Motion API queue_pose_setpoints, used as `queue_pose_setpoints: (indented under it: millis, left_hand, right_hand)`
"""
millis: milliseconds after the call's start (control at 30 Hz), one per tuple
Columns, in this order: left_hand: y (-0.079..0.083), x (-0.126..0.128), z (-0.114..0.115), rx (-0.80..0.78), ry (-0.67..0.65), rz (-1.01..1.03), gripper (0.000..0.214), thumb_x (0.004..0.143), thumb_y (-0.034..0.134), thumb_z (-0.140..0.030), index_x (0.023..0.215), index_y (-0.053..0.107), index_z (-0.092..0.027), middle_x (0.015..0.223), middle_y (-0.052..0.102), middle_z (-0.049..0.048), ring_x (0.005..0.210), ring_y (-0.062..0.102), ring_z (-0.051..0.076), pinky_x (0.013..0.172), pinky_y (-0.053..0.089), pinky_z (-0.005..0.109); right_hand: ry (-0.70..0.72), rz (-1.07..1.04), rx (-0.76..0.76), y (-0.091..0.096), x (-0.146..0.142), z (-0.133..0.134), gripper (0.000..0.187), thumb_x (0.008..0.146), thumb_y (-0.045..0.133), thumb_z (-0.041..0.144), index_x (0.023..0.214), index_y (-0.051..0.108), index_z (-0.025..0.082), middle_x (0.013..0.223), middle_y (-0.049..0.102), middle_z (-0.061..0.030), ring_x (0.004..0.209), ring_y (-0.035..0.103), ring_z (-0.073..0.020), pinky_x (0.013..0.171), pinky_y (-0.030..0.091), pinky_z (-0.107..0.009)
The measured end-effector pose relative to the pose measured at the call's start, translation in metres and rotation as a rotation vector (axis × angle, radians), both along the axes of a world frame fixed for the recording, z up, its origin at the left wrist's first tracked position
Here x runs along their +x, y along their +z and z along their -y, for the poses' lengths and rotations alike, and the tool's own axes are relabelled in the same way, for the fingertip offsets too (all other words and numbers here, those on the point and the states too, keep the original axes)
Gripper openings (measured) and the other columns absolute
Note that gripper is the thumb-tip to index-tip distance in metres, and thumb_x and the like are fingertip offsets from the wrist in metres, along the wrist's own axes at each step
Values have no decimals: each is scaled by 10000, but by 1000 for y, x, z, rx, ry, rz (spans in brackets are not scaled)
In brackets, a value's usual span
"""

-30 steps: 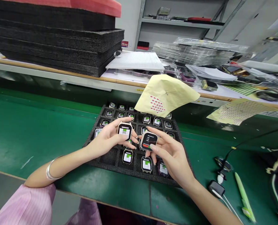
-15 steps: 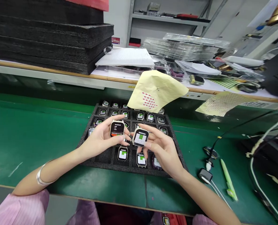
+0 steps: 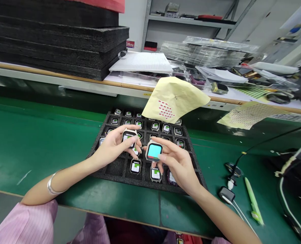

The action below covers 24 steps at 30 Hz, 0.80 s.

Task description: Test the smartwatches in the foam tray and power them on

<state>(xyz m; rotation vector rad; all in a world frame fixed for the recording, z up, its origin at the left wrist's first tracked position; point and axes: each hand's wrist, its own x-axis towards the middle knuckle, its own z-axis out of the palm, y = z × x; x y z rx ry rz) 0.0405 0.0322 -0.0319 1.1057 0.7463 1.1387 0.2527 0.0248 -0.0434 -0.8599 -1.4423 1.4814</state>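
Two bare hands, the left hand (image 3: 112, 146) and the right hand (image 3: 180, 162), are near each other but apart, and each one is closed around one thing. From where I stand, the left fingers grip a square watch with a beige case (image 3: 126, 135), and the thumb lies across its screen of white and green. The right fingers hold a square watch with a bright turquoise screen (image 3: 154, 150) by its edges, with the thumb at the lower corner. Both watches are above a black foam tray with square compartments (image 3: 130, 181), where many similar small watches (image 3: 135, 166) lie face up. This tray rests on a long green bench (image 3: 51, 135). Over its far edge hangs a creased yellow paper sheet with red marks (image 3: 178, 96). To the right lies a light green pen (image 3: 253, 201), near a small black cube with white cables (image 3: 226, 194). At the far left, on a raised ledge, stands a tall stack of black foam slabs (image 3: 64, 42).
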Motion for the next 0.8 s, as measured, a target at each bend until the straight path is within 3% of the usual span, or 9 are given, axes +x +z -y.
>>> queue_pose_setpoints:
  millis: [233, 467, 600, 700, 800]
  left_hand:
    - [-2, -1, 2, 10, -53, 77, 601, 724, 705, -44, 1277, 507, -173, 969, 664, 43, 879, 675, 174, 775, 611, 308]
    - [-2, 1, 1, 11, -49, 39, 573, 775, 723, -133, 1297, 489, -169, 919, 653, 47, 826, 658, 166, 721, 612, 319]
    - [-8, -7, 5, 6, -71, 7, 731, 719, 757, -74, 1347, 422, -238, 1035, 614, 47, 908, 661, 180, 797, 595, 343]
    - [-17, -23, 12, -11, -107, -39, 745, 774, 715, -113, 1394, 333, -274, 1024, 601, 39, 929, 659, 185, 836, 585, 381]
    - [-30, -47, 21, -7, -98, -200, 613, 810, 692, -201, 1343, 393, -243, 1034, 619, 60, 951, 657, 213, 839, 572, 395]
  right_hand:
    - [1, 39, -4, 4, -5, 4, 509, 814, 712, 208, 1303, 570, 215, 943, 701, -70, 634, 661, -152, 438, 508, -228]
    - [48, 72, -2, 3, -4, 4, 585, 784, 746, 206, 1333, 547, 240, 1082, 703, -94, 733, 674, -166, 479, 534, -227]
    - [92, 142, 35, -7, -7, 3, 647, 796, 729, 218, 1394, 483, 234, 1086, 696, -93, 753, 662, -168, 524, 570, -257]
    - [153, 351, 177, -20, -15, -5, 606, 811, 702, 233, 1380, 494, 215, 1014, 703, -72, 660, 636, -145, 559, 573, -286]
    - [211, 617, 465, -35, -32, -14, 532, 796, 714, 245, 1299, 559, 164, 1009, 696, -86, 703, 633, -181, 680, 580, -370]
